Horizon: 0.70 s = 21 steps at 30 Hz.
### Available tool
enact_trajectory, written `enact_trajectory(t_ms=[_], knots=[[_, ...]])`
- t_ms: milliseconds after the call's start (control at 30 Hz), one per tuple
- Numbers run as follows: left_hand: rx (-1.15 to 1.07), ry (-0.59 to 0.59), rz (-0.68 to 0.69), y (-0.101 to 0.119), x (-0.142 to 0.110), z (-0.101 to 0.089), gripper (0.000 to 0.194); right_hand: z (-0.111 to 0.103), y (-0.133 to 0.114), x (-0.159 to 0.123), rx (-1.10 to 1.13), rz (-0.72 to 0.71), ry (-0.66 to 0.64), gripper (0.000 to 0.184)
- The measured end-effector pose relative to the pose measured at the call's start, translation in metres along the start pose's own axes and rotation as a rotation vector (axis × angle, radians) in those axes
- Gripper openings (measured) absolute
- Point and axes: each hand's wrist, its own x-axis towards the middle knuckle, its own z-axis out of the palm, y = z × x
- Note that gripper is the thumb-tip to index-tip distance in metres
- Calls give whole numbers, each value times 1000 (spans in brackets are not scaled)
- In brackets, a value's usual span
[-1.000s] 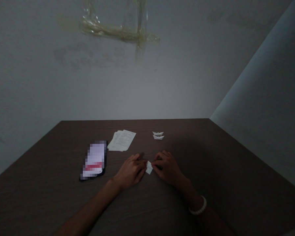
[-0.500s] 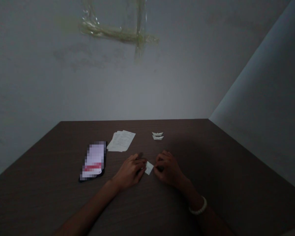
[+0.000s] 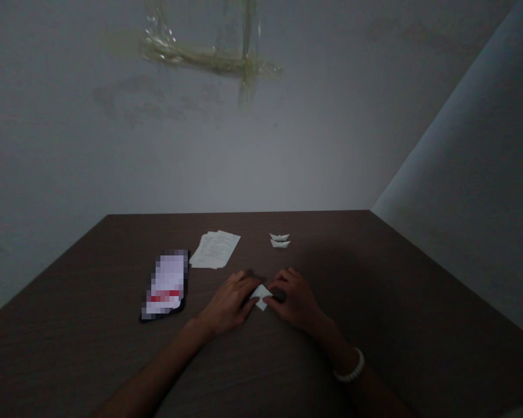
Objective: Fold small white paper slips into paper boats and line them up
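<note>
A small folded piece of white paper (image 3: pixel 262 295), diamond-shaped from here, lies between my hands on the brown table. My left hand (image 3: pixel 232 299) grips its left side, thumb in front and fingers behind. From the other side, the thumb and fingers of my right hand (image 3: pixel 295 297) close on the right edge. Fingertips cover both side corners of the paper. Beyond my hands stand two little folded paper boats (image 3: pixel 280 241), one close behind the other.
A stack of printed paper sheets (image 3: pixel 215 249) lies behind my left hand. Left of it is a phone (image 3: pixel 165 284) with a blurred screen. The brown table (image 3: pixel 91 348) meets a grey wall (image 3: pixel 261 157) at its far edge, and another wall rises along the right.
My right thumb and fingers have shifted left onto the paper's right side. The paper has turned slightly and sits more squarely between both hands. The boats, sheets and phone are unmoved.
</note>
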Motion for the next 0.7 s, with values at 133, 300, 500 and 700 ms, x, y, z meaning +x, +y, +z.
enact_trajectory(t_ms=[133, 300, 500, 700], knots=[[-25, 46, 32, -6, -4, 5, 39, 3, 1, 1, 31, 9, 0, 17], [-30, 22, -3, -11, -9, 10, 48, 4, 3, 2, 77, 17, 10, 18], [-35, 30, -14, -6, -4, 5, 29, 2, 0, 3, 109, 12, 11, 17], [-34, 16, 8, -4, 0, 2, 8, 3, 2, 2, 96, -16, 6, 15]])
